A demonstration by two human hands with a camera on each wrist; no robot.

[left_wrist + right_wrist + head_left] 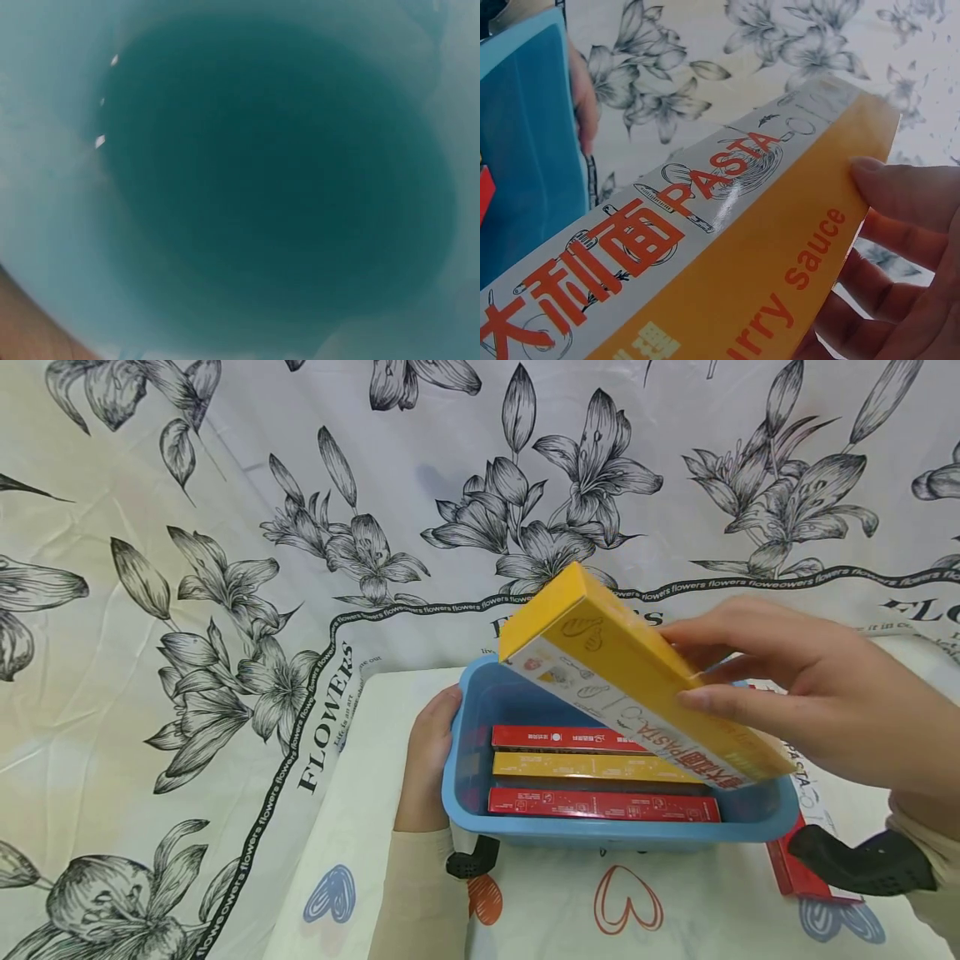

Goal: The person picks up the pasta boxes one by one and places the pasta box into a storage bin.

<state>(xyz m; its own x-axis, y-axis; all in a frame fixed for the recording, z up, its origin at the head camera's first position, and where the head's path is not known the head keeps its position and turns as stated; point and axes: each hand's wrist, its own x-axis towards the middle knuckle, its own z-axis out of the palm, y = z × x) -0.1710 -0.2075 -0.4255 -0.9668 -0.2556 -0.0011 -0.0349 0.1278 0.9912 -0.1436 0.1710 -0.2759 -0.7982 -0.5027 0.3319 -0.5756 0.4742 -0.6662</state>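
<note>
My right hand grips a yellow pasta box between thumb and fingers, holding it tilted over a blue plastic bin. In the right wrist view the pasta box shows red "PASTA" lettering and "curry sauce" on its yellow side. Inside the bin lie a red box, a yellow box and another red box, side by side. At the bin's left end, my left hand holds the rim. Blue bin wall fills the left wrist view.
Right of the bin, partly under my right arm, a red and white pasta box lies on the table. A heart-patterned cloth covers the table. Behind it hangs a flower-printed curtain.
</note>
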